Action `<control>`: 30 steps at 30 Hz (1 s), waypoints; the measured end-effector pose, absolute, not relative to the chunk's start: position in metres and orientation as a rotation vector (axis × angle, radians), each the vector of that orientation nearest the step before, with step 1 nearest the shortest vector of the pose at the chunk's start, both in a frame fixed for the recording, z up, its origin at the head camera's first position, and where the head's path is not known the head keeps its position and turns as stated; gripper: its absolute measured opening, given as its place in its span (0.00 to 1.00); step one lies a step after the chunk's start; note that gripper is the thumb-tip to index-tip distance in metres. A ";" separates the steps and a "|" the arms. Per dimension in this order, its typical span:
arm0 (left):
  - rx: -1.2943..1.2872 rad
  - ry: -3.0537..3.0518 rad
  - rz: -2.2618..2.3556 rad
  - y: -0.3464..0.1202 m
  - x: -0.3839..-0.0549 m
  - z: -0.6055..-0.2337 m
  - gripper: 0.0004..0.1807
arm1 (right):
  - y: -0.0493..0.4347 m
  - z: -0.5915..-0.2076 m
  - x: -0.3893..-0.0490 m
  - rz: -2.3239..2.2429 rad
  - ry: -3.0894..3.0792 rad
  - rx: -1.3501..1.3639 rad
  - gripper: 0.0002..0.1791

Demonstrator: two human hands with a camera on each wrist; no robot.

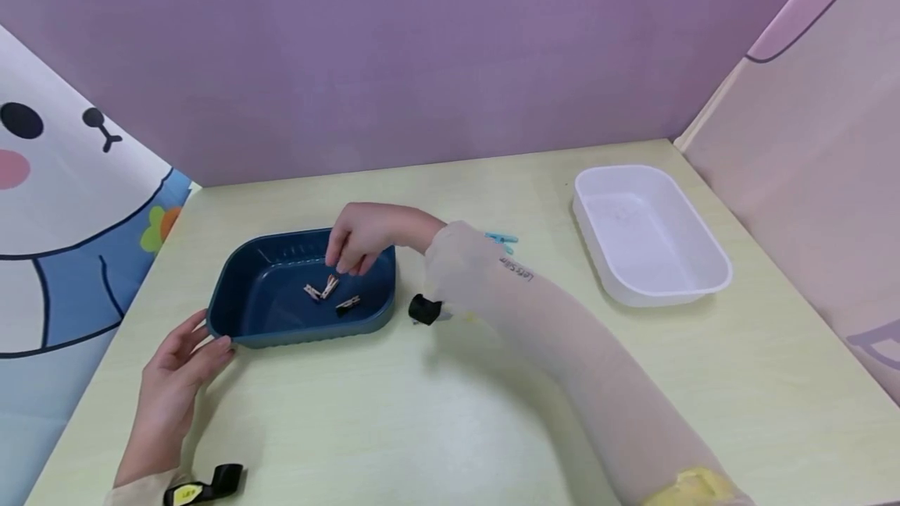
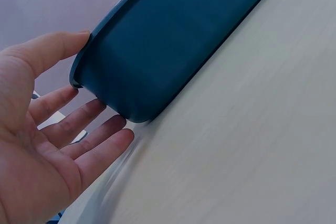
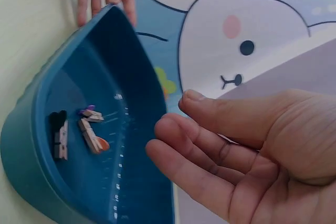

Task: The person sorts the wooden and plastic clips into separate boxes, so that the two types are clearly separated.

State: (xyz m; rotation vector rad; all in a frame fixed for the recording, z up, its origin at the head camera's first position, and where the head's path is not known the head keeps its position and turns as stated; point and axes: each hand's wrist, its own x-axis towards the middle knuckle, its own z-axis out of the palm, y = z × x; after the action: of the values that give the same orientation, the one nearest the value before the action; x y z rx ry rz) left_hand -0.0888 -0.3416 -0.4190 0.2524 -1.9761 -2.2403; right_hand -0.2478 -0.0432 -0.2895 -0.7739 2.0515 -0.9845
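In the head view a dark blue plastic basin point(image 1: 281, 330) stands left of centre. Several small wooden clothespins lie on its floor, among them a black-topped one point(image 3: 60, 135), an orange-topped one point(image 3: 92, 137) and a purple-topped one point(image 3: 92, 114). My left hand point(image 1: 179, 373) touches the basin's near left corner, its thumb at the rim and its fairly straight fingers against the outer wall. Over the basin's right part hovers my right hand point(image 1: 369, 236), fingers loosely bent. The right wrist view shows nothing between its thumb and fingertips.
A white plastic basin point(image 1: 654, 295) stands at the right of the pale wooden table point(image 1: 394, 428). Light blue clothespins point(image 1: 501, 238) lie partly hidden behind the right sleeve. Purple cloth point(image 1: 436, 61) hangs behind the table, and printed cloth hangs on the left.
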 end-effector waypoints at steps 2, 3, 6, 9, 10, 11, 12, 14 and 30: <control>0.253 -1.975 -2.237 -0.342 -0.089 -0.419 0.30 | -0.037 -0.287 -0.250 -1.008 2.048 -0.780 0.10; 0.250 -1.973 -2.237 -0.342 -0.089 -0.419 0.30 | -0.034 -0.286 -0.251 -1.017 2.048 -0.781 0.10; 0.229 -1.963 -2.235 -0.342 -0.089 -0.419 0.29 | -0.026 -0.283 -0.253 -1.031 2.053 -0.775 0.11; 0.212 -1.957 -2.236 -0.342 -0.089 -0.419 0.29 | -0.017 -0.282 -0.255 -1.038 2.057 -0.768 0.12; 0.210 -1.952 -2.240 -0.342 -0.089 -0.419 0.28 | -0.014 -0.281 -0.255 -1.043 2.055 -0.766 0.12; 0.209 -1.952 -2.241 -0.342 -0.090 -0.419 0.28 | -0.010 -0.280 -0.256 -1.052 2.053 -0.764 0.12; 0.210 -1.953 -2.242 -0.342 -0.090 -0.419 0.28 | -0.007 -0.280 -0.256 -1.062 2.050 -0.761 0.12; 0.213 -1.955 -2.244 -0.341 -0.090 -0.420 0.28 | 0.002 -0.279 -0.257 -1.082 2.047 -0.762 0.12; 0.230 -1.968 -2.236 -0.340 -0.093 -0.419 0.29 | 0.058 -0.289 -0.264 -1.153 2.115 -0.613 0.13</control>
State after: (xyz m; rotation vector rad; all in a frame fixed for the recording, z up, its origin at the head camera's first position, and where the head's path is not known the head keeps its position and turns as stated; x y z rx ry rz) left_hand -0.0926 -0.3401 -0.4192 0.2300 -1.9683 -2.2359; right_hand -0.2644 0.0584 -0.2885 -0.6133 2.1153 -1.1532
